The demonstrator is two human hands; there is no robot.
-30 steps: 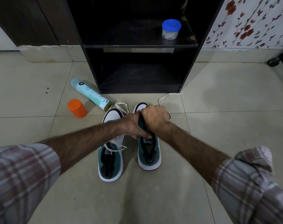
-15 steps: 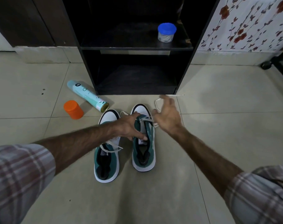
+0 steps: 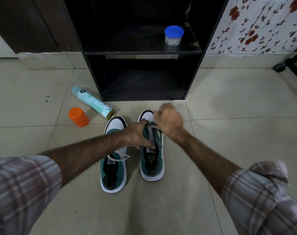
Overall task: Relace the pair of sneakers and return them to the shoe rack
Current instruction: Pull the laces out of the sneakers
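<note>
On the floor at the left lie an orange cap (image 3: 78,117) and a spray can (image 3: 93,102) on its side, neither disturbed. The left sneaker (image 3: 114,155) stands beside them with its lace already crossed over the tongue. The left hand (image 3: 137,135) reaches across it and holds the tongue of the right sneaker (image 3: 152,150), thumb pressed near the label, steadying the shoe just as half a second ago. The change is at the right hand (image 3: 169,122): then its fingers were spread beside the shoe, now its grip is curled tight, pinching the white lace (image 3: 150,127) over the toe end. The lace's free end (image 3: 182,101) trails toward the shoe rack (image 3: 142,52). This looks like drawing the lace through a low eyelet, so relacing of the second shoe is only beginning.
</note>
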